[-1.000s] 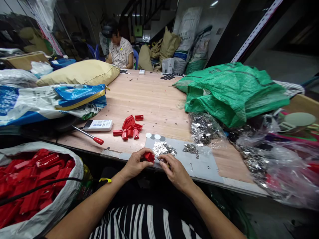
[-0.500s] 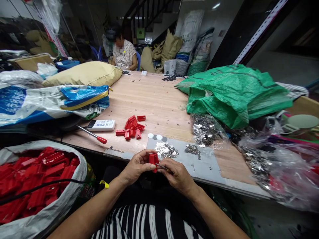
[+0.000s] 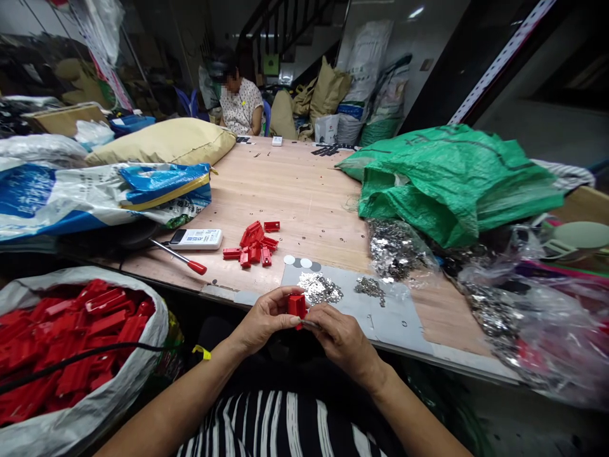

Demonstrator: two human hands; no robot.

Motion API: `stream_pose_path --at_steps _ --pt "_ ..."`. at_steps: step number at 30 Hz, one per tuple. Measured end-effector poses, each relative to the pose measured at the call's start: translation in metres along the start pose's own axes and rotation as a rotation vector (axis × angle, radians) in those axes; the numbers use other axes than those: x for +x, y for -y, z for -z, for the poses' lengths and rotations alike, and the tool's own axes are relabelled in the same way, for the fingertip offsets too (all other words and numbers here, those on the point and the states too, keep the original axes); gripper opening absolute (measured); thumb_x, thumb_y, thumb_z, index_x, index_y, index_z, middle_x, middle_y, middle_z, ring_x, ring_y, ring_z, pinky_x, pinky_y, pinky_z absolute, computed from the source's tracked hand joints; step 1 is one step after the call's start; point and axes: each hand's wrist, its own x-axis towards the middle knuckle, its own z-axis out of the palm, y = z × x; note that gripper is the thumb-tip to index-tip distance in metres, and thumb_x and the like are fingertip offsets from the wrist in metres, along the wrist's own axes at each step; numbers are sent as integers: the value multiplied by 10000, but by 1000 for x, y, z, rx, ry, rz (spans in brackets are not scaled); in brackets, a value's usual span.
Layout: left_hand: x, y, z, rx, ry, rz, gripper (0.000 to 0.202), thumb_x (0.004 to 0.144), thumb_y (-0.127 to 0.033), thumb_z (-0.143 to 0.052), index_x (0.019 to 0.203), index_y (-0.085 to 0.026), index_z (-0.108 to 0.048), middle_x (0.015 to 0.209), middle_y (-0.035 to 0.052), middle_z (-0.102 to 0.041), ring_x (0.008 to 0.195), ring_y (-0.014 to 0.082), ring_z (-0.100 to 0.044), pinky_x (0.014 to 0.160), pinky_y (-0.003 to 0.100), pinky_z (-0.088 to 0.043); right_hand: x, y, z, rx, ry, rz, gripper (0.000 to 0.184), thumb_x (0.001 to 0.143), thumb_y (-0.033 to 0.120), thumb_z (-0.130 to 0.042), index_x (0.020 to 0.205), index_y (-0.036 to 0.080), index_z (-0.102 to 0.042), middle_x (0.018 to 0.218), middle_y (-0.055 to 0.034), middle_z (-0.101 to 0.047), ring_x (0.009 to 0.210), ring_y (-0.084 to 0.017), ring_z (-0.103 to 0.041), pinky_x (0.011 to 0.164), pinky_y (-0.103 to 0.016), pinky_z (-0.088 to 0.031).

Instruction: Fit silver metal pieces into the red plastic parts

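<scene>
My left hand (image 3: 262, 319) is closed round a small red plastic part (image 3: 297, 306), held at the near edge of the wooden table (image 3: 290, 190). My right hand (image 3: 339, 336) is closed in a pinch against the same part, with a thin tool or metal piece in its fingers that I cannot make out. Just beyond my hands a heap of small silver metal pieces (image 3: 320, 287) lies on a grey card sheet (image 3: 380, 311). A cluster of several red plastic parts (image 3: 254, 245) lies further left on the table.
A white sack full of red parts (image 3: 71, 349) stands at my left. A red-handled screwdriver (image 3: 183, 259) and a white remote (image 3: 196, 238) lie on the table. Green sack (image 3: 447, 178), clear bags of metal pieces (image 3: 514, 311), filled sacks at left. Another person (image 3: 240, 101) sits at the far end.
My hands have turned the red part so it stands more upright, and my right hand has closed in against it. The view has shifted slightly.
</scene>
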Motion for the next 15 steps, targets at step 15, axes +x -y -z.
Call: stream_pose_path --at_steps 15 --pt "-2 4 -8 9 -7 -41 460 674 -131 -763 1098 -206 -602 942 24 -683 871 149 -633 819 267 -475 4 -2 -10 342 -115 -444 235 818 355 -601 719 213 -442 673 48 -436 624 -116 -419 571 -225 -369"
